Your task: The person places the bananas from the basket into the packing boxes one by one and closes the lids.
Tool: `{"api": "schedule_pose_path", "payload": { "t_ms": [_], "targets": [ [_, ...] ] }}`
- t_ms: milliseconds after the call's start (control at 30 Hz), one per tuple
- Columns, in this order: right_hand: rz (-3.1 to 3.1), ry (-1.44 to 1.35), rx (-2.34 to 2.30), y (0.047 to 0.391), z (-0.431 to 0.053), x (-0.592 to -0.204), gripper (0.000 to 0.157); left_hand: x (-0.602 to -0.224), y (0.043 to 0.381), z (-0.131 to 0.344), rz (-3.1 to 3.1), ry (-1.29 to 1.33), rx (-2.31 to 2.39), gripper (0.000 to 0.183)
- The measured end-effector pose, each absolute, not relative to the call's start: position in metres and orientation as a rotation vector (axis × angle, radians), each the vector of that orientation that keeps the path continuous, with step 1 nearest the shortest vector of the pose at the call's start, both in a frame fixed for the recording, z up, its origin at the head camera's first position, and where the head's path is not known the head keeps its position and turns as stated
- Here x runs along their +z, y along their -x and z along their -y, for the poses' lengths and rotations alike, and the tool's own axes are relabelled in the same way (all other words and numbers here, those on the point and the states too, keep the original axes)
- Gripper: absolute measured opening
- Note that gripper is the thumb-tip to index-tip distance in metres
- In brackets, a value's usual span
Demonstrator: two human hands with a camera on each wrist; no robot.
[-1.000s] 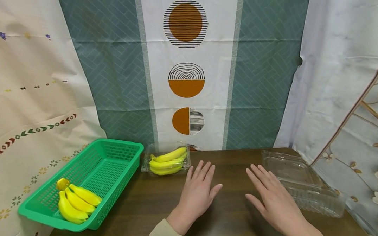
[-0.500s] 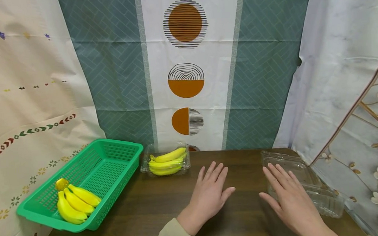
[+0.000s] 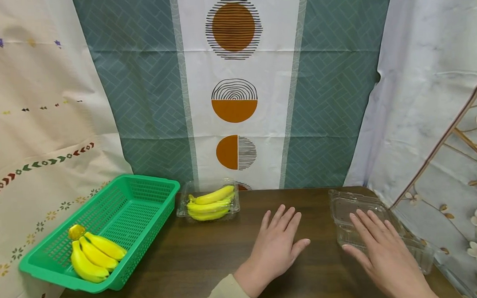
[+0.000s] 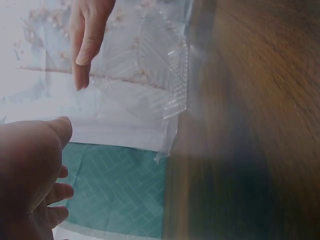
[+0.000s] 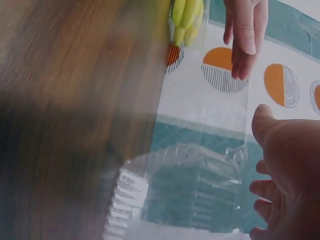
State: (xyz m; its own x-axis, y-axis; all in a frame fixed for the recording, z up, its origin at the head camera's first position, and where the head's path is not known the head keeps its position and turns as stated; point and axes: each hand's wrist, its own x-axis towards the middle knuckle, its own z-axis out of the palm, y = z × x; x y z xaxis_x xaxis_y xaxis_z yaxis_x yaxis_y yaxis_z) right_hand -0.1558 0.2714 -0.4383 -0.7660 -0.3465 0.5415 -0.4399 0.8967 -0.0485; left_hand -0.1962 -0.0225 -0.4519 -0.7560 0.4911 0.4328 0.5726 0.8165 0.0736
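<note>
In the head view my left hand (image 3: 272,249) hovers palm down over the middle of the table with its fingers straight, holding nothing. Farther right, my right hand (image 3: 387,253) is held flat in front of a clear plastic clamshell container (image 3: 345,204), covering part of it; contact with it cannot be told. That container has its lid raised, and the right wrist view shows its ribbed wall (image 5: 132,192). Beyond the left hand, another clear container (image 3: 237,204) holds yellow bananas (image 3: 211,208). A bunch of bananas (image 3: 95,255) lies in the near end of a green plastic basket (image 3: 139,215).
The brown wooden table (image 3: 203,261) stretches between the basket and the right-hand container. A patterned cloth (image 3: 235,69) hangs along the back edge, with a cream cloth (image 3: 42,131) on the left and a flowered one (image 3: 442,135) on the right.
Both hands have moved to the right, fingers still straight. The right hand has come in front of the clear container on the right. The basket, bananas and containers stay where they were.
</note>
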Motion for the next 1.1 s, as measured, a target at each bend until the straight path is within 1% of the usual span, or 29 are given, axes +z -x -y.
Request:
{"api": "schedule_pose_path", "payload": {
  "t_ms": [300,1100],
  "targets": [
    [2.567,-0.505,0.202,0.154,-0.29,-0.445,0.088,-0.451,0.195,0.009,2.589,0.809,-0.299,0.067],
    [2.744,-0.307,0.208,0.148,-0.319,-0.447,0.086,-0.443,0.181,-0.037,2.579,0.911,-0.232,0.068]
  ]
}}
